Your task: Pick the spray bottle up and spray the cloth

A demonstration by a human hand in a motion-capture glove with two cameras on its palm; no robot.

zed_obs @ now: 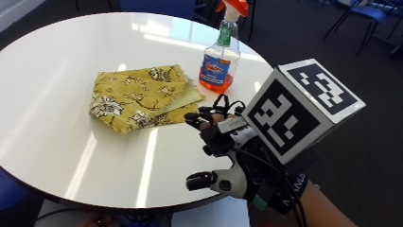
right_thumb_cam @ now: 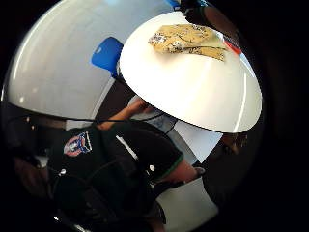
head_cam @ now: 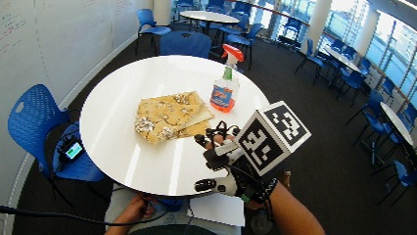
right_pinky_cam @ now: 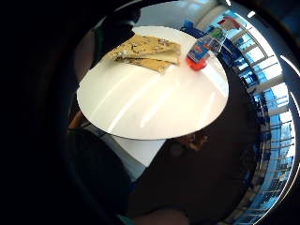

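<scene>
The clear plastic spray bottle of orange liquid (zed_obs: 220, 64) stands upright at twelve o'clock from the black-gloved right hand (zed_obs: 220, 130), whose grip hangs slack-fingered and empty over the round white surface (zed_obs: 56, 142).

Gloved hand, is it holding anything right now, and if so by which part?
Nothing: the gloved right hand hovers above the table, apart from spray bottle and cloth.

Daylight comes from the windows (head_cam: 365, 29) at the upper right of the wide outside view. It lays bright streaks of glare across the white counter (zed_obs: 75, 56), strongest near the upper middle of the outside view. The palm views bend strongly toward their edges, with deep black surrounds, and the room's floor reads dim.
</scene>
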